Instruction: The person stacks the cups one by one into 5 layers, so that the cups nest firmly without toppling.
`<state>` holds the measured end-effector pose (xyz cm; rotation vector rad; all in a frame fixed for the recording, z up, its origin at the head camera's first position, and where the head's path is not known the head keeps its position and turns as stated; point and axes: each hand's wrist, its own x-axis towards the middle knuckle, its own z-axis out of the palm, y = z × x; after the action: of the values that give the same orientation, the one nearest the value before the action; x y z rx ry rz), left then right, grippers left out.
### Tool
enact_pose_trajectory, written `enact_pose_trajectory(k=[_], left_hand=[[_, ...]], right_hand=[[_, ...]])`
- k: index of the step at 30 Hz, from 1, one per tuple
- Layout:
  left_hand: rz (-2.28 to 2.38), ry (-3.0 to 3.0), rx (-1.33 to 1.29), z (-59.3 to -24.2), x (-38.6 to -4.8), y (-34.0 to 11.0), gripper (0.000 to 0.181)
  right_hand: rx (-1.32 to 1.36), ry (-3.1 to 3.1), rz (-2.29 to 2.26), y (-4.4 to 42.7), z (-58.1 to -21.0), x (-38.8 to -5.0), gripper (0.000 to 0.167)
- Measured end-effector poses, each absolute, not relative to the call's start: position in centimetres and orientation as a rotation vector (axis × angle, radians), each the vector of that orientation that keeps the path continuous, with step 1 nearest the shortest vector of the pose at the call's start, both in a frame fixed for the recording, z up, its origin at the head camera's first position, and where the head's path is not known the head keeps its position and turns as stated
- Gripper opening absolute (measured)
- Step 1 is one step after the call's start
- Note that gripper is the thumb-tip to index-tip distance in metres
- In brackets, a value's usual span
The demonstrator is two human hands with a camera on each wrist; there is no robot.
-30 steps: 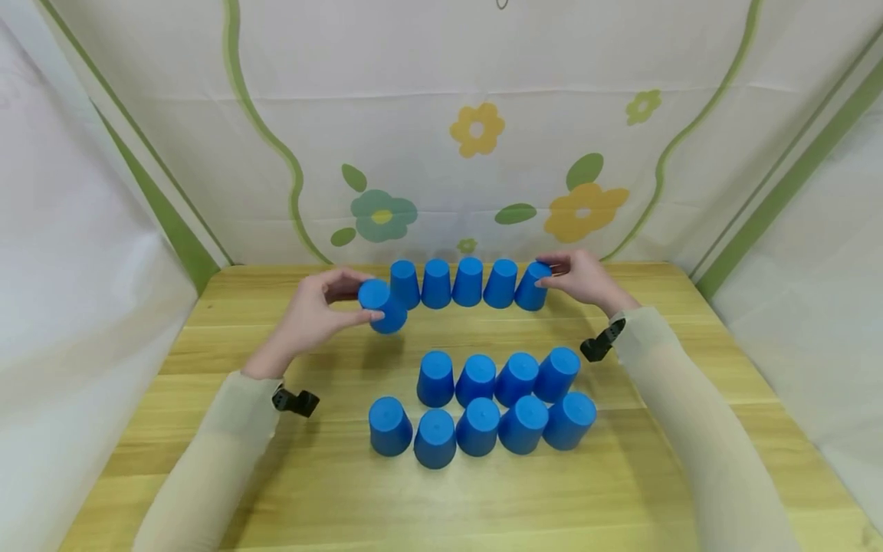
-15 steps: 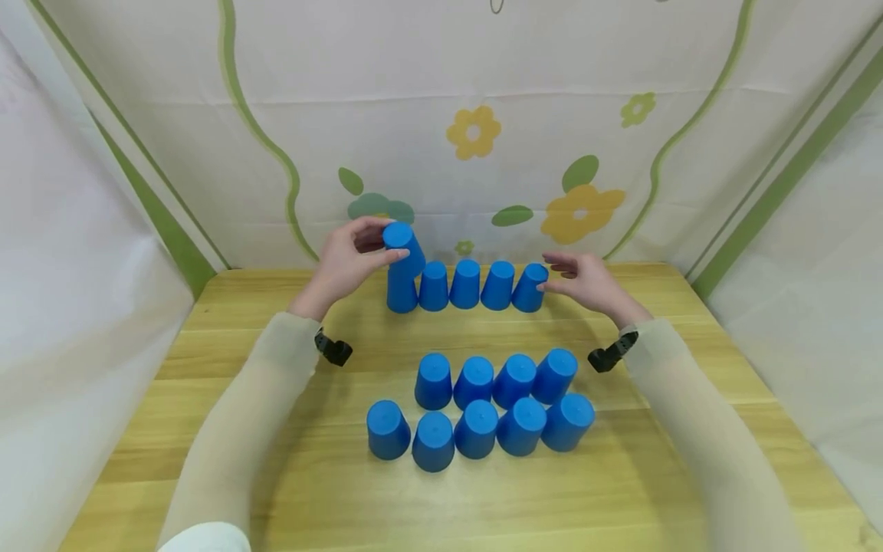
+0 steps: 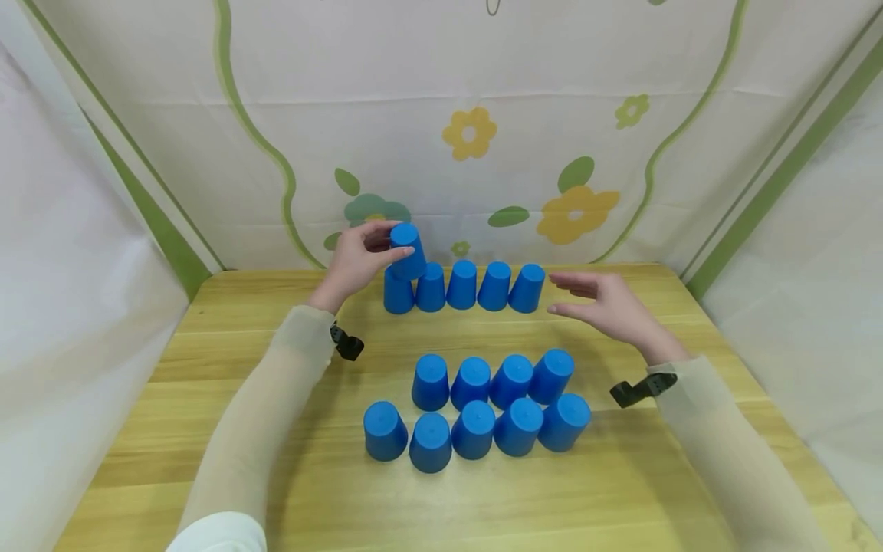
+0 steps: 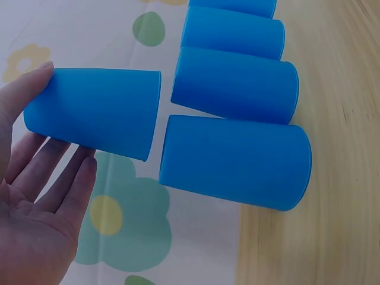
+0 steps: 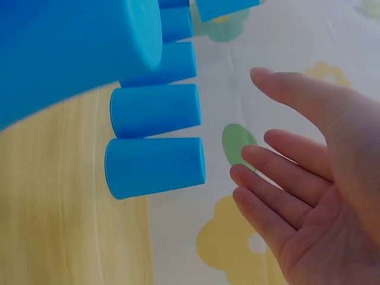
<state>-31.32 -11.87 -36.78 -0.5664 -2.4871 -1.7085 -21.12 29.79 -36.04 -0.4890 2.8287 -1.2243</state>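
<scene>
Between thumb and fingers, my left hand [image 3: 359, 259] grips an upside-down blue plastic cup [image 3: 408, 251]. It hangs above the left end of a back row of upside-down blue cups, over the leftmost cup [image 3: 398, 295] and its neighbour [image 3: 431, 290]. In the left wrist view a narrow gap parts the held cup [image 4: 92, 113] from the row cup [image 4: 234, 163] beneath it. My right hand [image 3: 614, 310] is just right of the row's rightmost cup [image 3: 527, 289], apart from it. Its fingers are extended and hold nothing, as the right wrist view confirms.
Nearer me on the wooden table [image 3: 386, 506] stand two more rows of upside-down blue cups, a middle row [image 3: 510, 382] and a front row [image 3: 473, 431]. A patterned white cloth [image 3: 386, 138] rises right behind the back row; white cloth also flanks both sides.
My left hand has lifted its cup from beside the back row, up and right to above its left end. My right hand has let go of the rightmost cup and drawn away right.
</scene>
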Motion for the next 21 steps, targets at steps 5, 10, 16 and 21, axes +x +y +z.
enact_pose_trajectory(k=[5, 10, 16, 21], left_hand=[[-1.718, -2.495, -0.550, -36.8, -31.4, -11.5, 0.058], [-1.727, -2.508, -0.543, -36.9, -31.5, -11.1, 0.059], [-1.729, -2.519, -0.547, -37.2, -31.6, -11.0, 0.058], [-1.729, -2.516, -0.540, -37.4, -31.8, -10.9, 0.058]], right_hand=[[-0.509, 2.821, -1.212, 29.6, -36.1, -19.6, 0.055], [-0.525, 2.823, -1.215, 29.6, -36.8, -18.6, 0.050], [-0.502, 2.804, -1.271, 29.9, -37.5, -17.4, 0.048], [-0.489, 2.796, -1.270, 30.0, -37.8, -16.6, 0.049]])
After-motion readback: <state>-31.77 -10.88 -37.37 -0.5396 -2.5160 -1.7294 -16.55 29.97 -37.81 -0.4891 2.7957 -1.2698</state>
